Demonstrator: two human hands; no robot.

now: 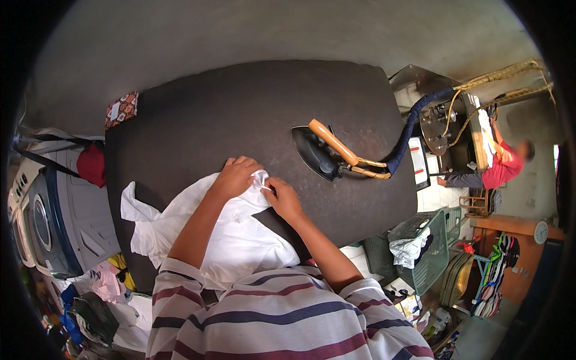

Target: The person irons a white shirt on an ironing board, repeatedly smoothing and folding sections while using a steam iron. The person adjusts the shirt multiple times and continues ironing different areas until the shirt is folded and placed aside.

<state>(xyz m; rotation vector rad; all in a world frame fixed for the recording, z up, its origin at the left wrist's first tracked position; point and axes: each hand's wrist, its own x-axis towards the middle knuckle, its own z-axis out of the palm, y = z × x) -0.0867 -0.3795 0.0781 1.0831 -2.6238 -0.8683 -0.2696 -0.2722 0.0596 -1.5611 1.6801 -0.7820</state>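
Observation:
A white garment lies loosely spread over the near side of a dark padded ironing table, its lower part hanging toward my body. At its upper end, my right hand pinches the gathered edge between thumb and fingers. My left hand rests on the same end, fingers curled over the cloth. To the right of both hands, a steam iron with a light wooden handle sits on the table. Its dark blue wrapped hose runs off the right edge.
A patterned notebook lies at the far left corner. Left of the table stands a washing machine. On the right are a green plastic basket with clothes and a boiler with hoses. Beyond, a person in red works at another table.

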